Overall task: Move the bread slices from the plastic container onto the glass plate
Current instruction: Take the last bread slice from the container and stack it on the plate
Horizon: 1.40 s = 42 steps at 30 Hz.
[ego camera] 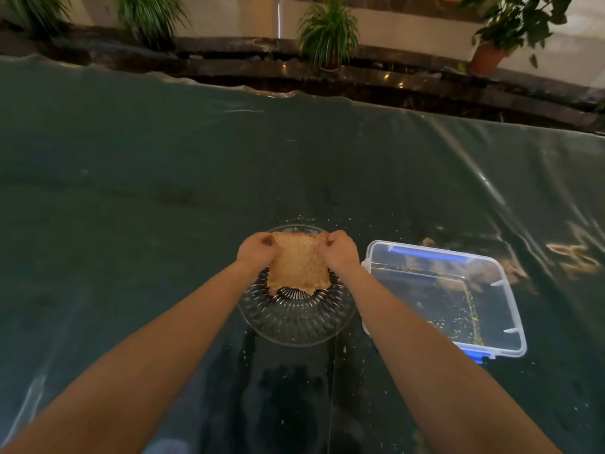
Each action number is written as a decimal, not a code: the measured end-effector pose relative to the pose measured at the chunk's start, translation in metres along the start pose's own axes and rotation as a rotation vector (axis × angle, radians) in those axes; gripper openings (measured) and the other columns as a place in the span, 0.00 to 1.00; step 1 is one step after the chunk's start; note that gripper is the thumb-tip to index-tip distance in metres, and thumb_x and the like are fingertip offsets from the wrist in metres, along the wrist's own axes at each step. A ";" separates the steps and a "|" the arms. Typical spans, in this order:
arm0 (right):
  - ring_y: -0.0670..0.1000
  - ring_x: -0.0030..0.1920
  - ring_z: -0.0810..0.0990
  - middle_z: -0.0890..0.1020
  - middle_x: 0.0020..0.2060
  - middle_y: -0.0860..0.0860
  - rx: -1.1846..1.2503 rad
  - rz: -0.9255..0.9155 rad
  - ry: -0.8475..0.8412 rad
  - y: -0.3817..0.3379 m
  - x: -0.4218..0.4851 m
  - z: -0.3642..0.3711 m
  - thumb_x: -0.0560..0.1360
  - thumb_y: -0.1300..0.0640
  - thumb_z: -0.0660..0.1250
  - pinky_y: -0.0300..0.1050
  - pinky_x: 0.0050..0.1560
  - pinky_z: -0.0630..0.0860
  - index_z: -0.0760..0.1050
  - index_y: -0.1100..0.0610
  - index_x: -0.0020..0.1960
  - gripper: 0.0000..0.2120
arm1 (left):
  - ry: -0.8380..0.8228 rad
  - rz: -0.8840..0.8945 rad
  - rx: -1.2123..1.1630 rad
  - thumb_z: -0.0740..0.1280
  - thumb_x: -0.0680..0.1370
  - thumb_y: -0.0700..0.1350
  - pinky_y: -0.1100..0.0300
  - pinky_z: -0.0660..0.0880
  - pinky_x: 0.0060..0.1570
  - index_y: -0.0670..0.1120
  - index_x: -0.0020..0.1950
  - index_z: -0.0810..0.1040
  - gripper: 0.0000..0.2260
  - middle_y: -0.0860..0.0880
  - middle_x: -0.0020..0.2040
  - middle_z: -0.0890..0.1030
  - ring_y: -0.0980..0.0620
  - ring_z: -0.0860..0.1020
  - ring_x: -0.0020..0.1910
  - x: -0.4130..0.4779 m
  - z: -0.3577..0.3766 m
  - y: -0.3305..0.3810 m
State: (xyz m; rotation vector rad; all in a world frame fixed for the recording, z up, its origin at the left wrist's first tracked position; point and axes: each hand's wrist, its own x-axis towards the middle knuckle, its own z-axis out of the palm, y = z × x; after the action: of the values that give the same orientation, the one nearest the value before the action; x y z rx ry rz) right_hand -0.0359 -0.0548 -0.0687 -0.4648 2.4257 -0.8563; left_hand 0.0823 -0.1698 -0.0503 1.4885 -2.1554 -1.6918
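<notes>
A brown bread slice [298, 264] hangs over the ribbed glass plate [296, 317] in the middle of the table. My left hand [257, 251] pinches its far left corner and my right hand [339, 250] pinches its far right corner. The slice's near edge sags down to the plate; whether it touches, I cannot tell. Just right of the plate lies the clear plastic container [505, 291] with blue clips. It holds only crumbs.
A dark green plastic sheet [163, 178] covers the table, with crumbs scattered around the plate. Beyond the far edge runs a dark stone ledge with potted plants [328, 31].
</notes>
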 end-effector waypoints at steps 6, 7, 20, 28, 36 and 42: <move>0.57 0.50 0.76 0.76 0.53 0.60 0.061 0.071 -0.074 0.008 -0.003 0.001 0.73 0.46 0.62 0.49 0.48 0.72 0.72 0.63 0.55 0.21 | -0.047 -0.041 -0.074 0.68 0.75 0.44 0.47 0.74 0.63 0.43 0.65 0.74 0.20 0.47 0.55 0.79 0.47 0.77 0.57 -0.002 -0.007 -0.003; 0.58 0.54 0.77 0.76 0.56 0.60 0.060 0.078 -0.089 0.009 -0.004 0.001 0.73 0.46 0.62 0.50 0.52 0.73 0.72 0.62 0.58 0.22 | -0.061 -0.044 -0.088 0.68 0.75 0.45 0.48 0.74 0.63 0.43 0.66 0.73 0.20 0.47 0.56 0.78 0.46 0.77 0.58 -0.002 -0.007 -0.004; 0.58 0.64 0.74 0.74 0.64 0.57 0.316 0.193 -0.163 0.007 -0.014 0.011 0.73 0.53 0.67 0.54 0.63 0.74 0.65 0.61 0.67 0.26 | -0.148 -0.088 -0.138 0.64 0.77 0.39 0.50 0.76 0.58 0.40 0.65 0.73 0.16 0.43 0.62 0.78 0.43 0.77 0.61 0.001 0.007 -0.007; 0.58 0.65 0.73 0.74 0.65 0.57 0.286 0.158 -0.078 0.001 -0.007 0.017 0.73 0.52 0.67 0.55 0.65 0.72 0.65 0.59 0.69 0.27 | -0.063 -0.032 -0.101 0.64 0.76 0.38 0.48 0.77 0.59 0.42 0.64 0.75 0.17 0.44 0.62 0.78 0.44 0.77 0.60 0.009 0.008 -0.001; 0.58 0.59 0.76 0.75 0.61 0.60 0.040 0.067 0.057 -0.005 -0.016 0.023 0.74 0.51 0.65 0.54 0.62 0.74 0.71 0.63 0.62 0.21 | 0.091 0.042 0.062 0.60 0.75 0.39 0.53 0.76 0.51 0.41 0.56 0.78 0.12 0.43 0.54 0.81 0.43 0.79 0.54 0.000 0.019 0.004; 0.59 0.62 0.73 0.71 0.63 0.60 0.026 0.040 0.091 -0.006 -0.031 0.023 0.75 0.52 0.64 0.53 0.63 0.72 0.70 0.64 0.63 0.21 | 0.116 0.040 0.048 0.59 0.75 0.37 0.54 0.74 0.49 0.40 0.54 0.78 0.11 0.45 0.49 0.80 0.43 0.78 0.54 -0.011 0.019 0.005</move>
State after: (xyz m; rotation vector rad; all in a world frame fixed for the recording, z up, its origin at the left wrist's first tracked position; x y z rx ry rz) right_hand 0.0037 -0.0554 -0.0691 -0.3747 2.4944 -0.9086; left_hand 0.0750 -0.1489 -0.0484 1.5036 -2.1657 -1.5126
